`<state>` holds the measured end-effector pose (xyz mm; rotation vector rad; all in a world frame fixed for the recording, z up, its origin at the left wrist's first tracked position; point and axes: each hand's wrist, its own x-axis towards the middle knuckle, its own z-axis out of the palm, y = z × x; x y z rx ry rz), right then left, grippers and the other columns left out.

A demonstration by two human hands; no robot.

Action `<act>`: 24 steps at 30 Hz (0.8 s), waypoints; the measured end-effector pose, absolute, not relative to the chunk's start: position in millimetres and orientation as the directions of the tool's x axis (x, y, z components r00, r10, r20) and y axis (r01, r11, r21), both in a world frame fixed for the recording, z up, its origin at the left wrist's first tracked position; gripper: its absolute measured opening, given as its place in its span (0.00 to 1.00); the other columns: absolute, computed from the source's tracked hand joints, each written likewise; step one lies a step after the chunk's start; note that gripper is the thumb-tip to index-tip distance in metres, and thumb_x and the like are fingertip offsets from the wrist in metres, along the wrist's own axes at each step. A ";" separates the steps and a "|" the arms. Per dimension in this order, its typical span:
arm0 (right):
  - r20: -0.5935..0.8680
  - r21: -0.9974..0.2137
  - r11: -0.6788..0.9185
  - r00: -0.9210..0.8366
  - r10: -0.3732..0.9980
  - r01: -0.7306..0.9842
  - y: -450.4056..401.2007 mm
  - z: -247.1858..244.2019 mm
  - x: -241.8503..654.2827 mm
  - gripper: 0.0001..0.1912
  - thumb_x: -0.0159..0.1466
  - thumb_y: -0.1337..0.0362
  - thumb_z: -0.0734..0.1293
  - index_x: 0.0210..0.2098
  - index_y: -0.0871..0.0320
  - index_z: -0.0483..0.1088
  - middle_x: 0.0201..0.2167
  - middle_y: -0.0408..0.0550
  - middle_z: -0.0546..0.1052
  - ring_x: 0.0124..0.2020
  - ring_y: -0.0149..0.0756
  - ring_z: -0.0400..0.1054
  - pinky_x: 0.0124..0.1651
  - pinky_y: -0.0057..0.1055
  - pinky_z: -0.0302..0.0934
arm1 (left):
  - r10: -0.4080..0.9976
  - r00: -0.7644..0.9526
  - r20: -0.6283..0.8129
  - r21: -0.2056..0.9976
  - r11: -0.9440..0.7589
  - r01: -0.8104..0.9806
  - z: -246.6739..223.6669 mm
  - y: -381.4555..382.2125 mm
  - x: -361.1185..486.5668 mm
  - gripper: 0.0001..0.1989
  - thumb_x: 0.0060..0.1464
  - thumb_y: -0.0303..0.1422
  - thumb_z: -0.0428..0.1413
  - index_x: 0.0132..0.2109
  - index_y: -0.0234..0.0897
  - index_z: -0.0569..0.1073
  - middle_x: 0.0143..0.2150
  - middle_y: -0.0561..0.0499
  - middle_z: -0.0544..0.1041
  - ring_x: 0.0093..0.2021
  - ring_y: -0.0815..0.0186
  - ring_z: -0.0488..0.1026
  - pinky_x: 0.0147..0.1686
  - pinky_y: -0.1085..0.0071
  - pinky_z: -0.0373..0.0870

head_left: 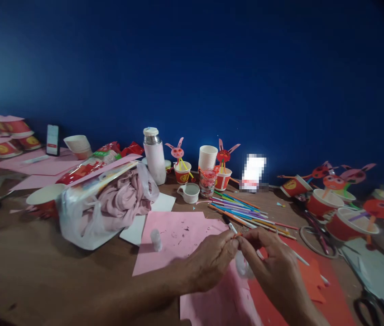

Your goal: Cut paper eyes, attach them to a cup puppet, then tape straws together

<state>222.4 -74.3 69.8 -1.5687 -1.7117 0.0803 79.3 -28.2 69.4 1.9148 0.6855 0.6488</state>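
My left hand (212,260) and my right hand (270,253) meet over the papers, fingertips pinched together around a tiny orange piece (237,235), mostly hidden by the fingers. Pink paper (178,233) lies under and left of my hands, with a clear glue stick (156,240) on it. Red paper (331,280) lies to the right. A roll of clear tape (243,266) shows just below the fingertips. Behind my hands, colored sticks (246,210) are spread in a pile.
Scissors (365,285) lie at the right, near paper cups with animal faces (344,222). A plastic bag with pink cloth (120,194), a white flask (154,158) and a small white cup (190,193) stand behind. A blue wall (192,68) closes off the back.
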 end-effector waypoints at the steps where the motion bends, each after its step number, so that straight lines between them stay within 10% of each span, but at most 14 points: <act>1: 0.492 -0.543 0.226 0.088 0.866 0.809 -74.3 69.6 222.3 0.11 0.60 0.59 0.60 0.25 0.56 0.67 0.20 0.43 0.72 0.24 0.35 0.65 0.30 0.30 0.57 | 0.697 0.702 0.146 0.908 -0.376 0.184 69.3 -27.8 79.0 0.13 0.60 0.36 0.37 0.32 0.37 0.61 0.28 0.54 0.64 0.27 0.69 0.59 0.29 0.72 0.56; 15: 0.340 -0.670 0.129 0.149 0.929 0.731 -74.9 65.7 226.7 0.12 0.58 0.54 0.61 0.31 0.57 0.66 0.26 0.46 0.74 0.27 0.35 0.69 0.28 0.28 0.62 | 0.655 0.731 0.189 0.898 -0.417 0.141 69.0 -25.3 77.6 0.14 0.60 0.33 0.36 0.28 0.36 0.59 0.24 0.56 0.59 0.24 0.71 0.55 0.27 0.73 0.55; 24: 0.346 -0.686 0.205 0.066 0.936 0.698 -77.4 65.9 231.8 0.11 0.59 0.60 0.61 0.39 0.56 0.68 0.32 0.49 0.76 0.33 0.37 0.70 0.35 0.32 0.64 | 0.727 0.686 0.027 0.996 -0.080 0.046 63.2 -26.0 82.4 0.14 0.59 0.42 0.39 0.32 0.36 0.59 0.24 0.57 0.58 0.23 0.73 0.53 0.24 0.75 0.54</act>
